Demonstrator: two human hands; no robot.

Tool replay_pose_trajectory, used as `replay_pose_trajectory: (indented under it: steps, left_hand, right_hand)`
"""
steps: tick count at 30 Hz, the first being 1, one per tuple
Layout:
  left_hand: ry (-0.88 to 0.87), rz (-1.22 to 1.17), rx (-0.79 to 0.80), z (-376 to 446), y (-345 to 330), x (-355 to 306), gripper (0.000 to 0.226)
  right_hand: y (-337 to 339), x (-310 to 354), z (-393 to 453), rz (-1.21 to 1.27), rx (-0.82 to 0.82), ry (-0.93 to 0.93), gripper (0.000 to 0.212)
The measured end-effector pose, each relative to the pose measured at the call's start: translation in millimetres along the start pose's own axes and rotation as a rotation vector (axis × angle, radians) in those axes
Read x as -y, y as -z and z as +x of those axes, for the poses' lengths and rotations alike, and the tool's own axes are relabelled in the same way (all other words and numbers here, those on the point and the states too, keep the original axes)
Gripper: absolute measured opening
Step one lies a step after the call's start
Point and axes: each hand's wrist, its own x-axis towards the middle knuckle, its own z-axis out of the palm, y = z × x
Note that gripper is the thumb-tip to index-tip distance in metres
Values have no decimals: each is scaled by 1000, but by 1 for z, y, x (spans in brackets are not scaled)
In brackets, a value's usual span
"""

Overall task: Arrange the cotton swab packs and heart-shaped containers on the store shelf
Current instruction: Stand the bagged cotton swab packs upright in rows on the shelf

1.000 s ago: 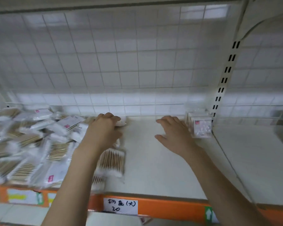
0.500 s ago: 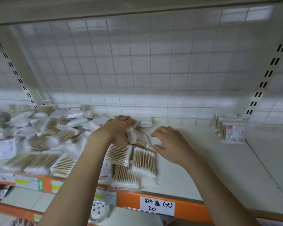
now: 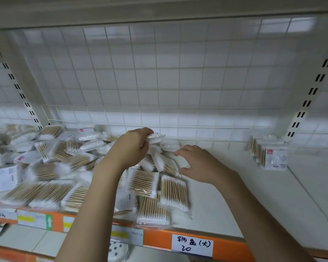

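White wire grid backs the store shelf (image 3: pixel 235 195), whose cream deck runs between two slotted uprights and carries an orange price rail along its front edge, with a handwritten label (image 3: pixel 192 245) stuck to it. Heaped over the left half lies a loose pile of cotton swab packs (image 3: pixel 45 167), clear bags of wooden-stemmed swabs thrown at all angles, some spilling toward the middle and over the rail. Far to the right, against the upright, a short row of packs (image 3: pixel 271 155) stands on edge, well apart from the heap.

The left hand (image 3: pixel 131 148) is raised at the back of the pile, its fingers and thumb pinching a small white plastic piece (image 3: pixel 155 138); blur makes it hard to say whether this is a heart-shaped container or a pack. The right hand (image 3: pixel 199 165) hovers just beside it with fingers spread and loosely curled, holding nothing, close above the nearest swab bags.

By my reading the step in hand is sorting: picking an item out of the jumble to give it a place. Most of the work seems left, since only that small row looks arranged. The next move likely calls for lifting the pinched piece clear without dragging neighbouring bags, then carrying it across the bare deck to set it in line
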Motion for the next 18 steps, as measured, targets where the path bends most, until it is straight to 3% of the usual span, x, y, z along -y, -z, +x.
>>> replay_pose_trajectory:
  steps: [6, 10, 15, 18]
  left_hand:
    - [-6, -132, -197, -28, 9, -6, 42]
    - [25, -151, -221, -45, 11, -5, 44]
    - [43, -193, -229, -57, 6, -4, 44]
    - [29, -203, -240, -56, 1, -5, 44]
  right_hand:
    - [7, 16, 25, 34, 187, 15, 57]
    - [-3, 23, 44, 5, 241, 4, 42]
    - [-8, 25, 46, 52, 212, 17, 35]
    - [-11, 21, 38, 150, 100, 16, 42]
